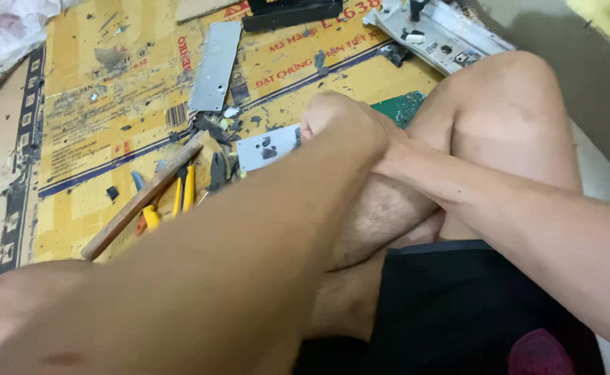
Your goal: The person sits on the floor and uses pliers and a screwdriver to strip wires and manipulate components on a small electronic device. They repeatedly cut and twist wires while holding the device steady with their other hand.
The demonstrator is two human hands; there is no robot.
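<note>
Two hands meet over a small white plate on the floor.

Left of them lie a wooden-handled hammer (142, 200) and yellow pliers (183, 191); the left hand (340, 121) is clenched on the white plate (269, 146), the right hand's grip I cannot tell. Sharp debris near bare legs could cut.

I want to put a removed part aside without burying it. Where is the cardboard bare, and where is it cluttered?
Barest: the cardboard left of the long metal strip, above the hammer handle, with only small chips. Crowded: around the pliers and the white plate by the left hand, and the top right by the grey chassis.
</note>
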